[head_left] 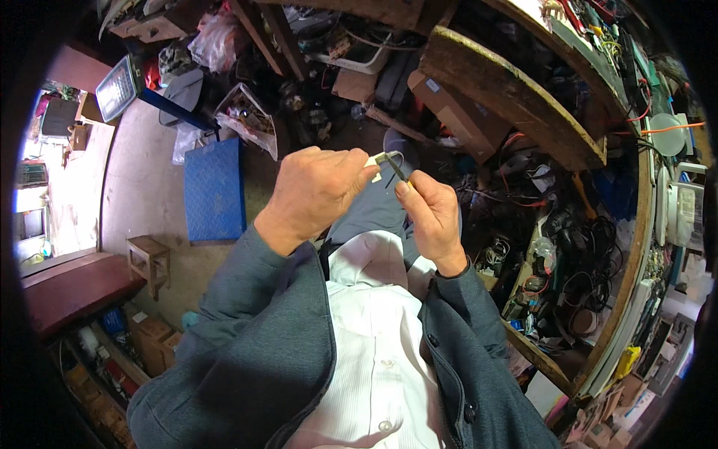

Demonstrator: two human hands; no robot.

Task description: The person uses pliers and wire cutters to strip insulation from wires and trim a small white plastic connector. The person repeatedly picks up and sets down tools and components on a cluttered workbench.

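Both of my hands are raised in front of my lap and close together. My left hand is closed, its thumb and fingers pinching a small white plastic piece that sticks out to the right. Between thumb and forefinger, my right hand grips a slim dark tool with a bit of yellow near the fingers. The tool's far end meets the white piece or lies right beside it; I cannot tell which. A thin curved grey strip or wire shows there too. My fingers hide most of both items.
A blue platform scale stands on the floor at left, its display tilted on a post. Nearby is a small wooden stool. A thick wooden bench edge juts in at upper right. Tangled cables and boxes crowd the right.
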